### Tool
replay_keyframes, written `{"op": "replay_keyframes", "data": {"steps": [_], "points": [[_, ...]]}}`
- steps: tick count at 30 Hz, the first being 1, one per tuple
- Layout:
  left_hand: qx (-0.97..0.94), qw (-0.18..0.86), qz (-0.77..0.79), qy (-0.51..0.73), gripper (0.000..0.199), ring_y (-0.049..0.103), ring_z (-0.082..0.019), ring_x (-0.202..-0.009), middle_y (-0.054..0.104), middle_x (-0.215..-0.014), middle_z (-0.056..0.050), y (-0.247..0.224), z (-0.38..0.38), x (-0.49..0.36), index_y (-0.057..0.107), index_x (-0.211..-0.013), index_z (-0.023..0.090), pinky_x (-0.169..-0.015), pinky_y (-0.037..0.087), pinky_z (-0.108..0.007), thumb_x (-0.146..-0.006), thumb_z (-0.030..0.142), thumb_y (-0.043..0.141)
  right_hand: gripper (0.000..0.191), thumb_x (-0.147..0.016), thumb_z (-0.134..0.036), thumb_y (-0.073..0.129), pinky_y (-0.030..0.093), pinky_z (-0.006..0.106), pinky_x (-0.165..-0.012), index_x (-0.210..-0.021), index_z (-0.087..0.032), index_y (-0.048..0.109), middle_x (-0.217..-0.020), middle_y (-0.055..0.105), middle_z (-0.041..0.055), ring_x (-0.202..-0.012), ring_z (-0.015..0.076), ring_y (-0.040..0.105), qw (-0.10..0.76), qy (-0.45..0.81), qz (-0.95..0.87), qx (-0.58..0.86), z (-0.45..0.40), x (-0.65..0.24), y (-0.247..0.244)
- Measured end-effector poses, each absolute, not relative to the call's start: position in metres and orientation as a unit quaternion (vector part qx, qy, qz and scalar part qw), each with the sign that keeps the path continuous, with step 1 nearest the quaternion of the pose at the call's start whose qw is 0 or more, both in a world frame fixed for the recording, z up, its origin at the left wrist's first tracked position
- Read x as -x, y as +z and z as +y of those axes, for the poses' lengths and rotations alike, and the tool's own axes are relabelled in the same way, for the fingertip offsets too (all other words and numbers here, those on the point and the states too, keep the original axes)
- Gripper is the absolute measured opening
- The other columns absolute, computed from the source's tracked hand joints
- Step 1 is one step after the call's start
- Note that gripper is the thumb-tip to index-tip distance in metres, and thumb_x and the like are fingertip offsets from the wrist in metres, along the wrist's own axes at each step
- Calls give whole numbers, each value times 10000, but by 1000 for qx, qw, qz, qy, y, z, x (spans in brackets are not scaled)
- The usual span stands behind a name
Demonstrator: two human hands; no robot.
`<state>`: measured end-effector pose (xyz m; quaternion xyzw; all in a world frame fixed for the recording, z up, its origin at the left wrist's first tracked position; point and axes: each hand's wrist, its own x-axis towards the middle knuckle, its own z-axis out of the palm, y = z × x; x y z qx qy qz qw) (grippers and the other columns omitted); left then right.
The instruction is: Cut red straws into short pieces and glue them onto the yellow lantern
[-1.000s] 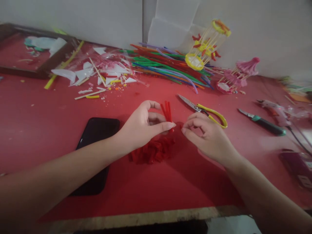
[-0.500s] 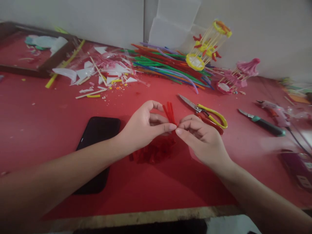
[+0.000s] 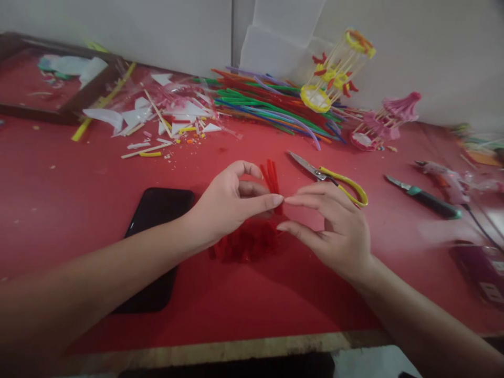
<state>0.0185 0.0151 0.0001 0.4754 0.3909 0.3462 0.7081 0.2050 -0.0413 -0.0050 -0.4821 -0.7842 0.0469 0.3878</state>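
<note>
Several short red pipe cleaner pieces (image 3: 271,176) stand in a small bunch, pinched between the thumb and fingers of my left hand (image 3: 236,197). My right hand (image 3: 333,223) is just to the right of the bunch, its thumb and fingers apart. The right fingertips come close to the left thumb tip; whether they touch the bunch I cannot tell. Below both hands a heap of cut red pipe cleaner pieces (image 3: 248,241) lies on the red table (image 3: 244,315). Scissors (image 3: 334,181) with yellow and red handles lie behind my right hand, which covers part of them.
A black phone (image 3: 157,210) lies under my left forearm. Behind are scraps (image 3: 177,115), many coloured pipe cleaners (image 3: 268,105), a yellow stick model (image 3: 334,73) and a pink one (image 3: 389,121). At right lie a utility knife (image 3: 427,199), a glue gun (image 3: 449,184) and a purple object (image 3: 476,270).
My right thumb has dropped away from its fingers, opening the pinch beside the bunch. My left hand keeps its hold with hardly any movement.
</note>
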Motion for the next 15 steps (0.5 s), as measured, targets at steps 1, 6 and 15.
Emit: {"op": "replay_keyframes", "data": {"steps": [1, 6, 15], "points": [[-461, 720, 386, 347, 399, 654, -103, -579, 665, -626, 57, 0, 15, -19, 434, -899, 200, -588, 509, -195, -722, 161, 790, 281, -778, -336, 773, 522, 341, -817, -1010, -192, 705, -942, 686, 64, -884, 185, 644, 385, 31, -790, 476, -41, -206, -5], [-438, 749, 365, 338, 413, 654, -89, -547, 667, -601, 67, -3, 15, -19, 434, -884, 197, -560, 526, -170, -713, 162, 808, 238, -812, -290, 743, 536, 332, -797, -1039, -222, 720, -925, 713, 49, -859, 182, 665, 379, 19, -795, 473, -41, -206, -6], [-420, 778, 353, 306, 530, 681, -117, -546, 717, -619, 40, -5, 19, -18, 475, -915, 191, -577, 567, -207, -594, 177, 897, 190, -834, -297, 718, 545, 310, -790, -1010, -226, 715, -914, 708, 36, -835, 168, 668, 385, 21, -800, 461, -42, -204, -6]]}}
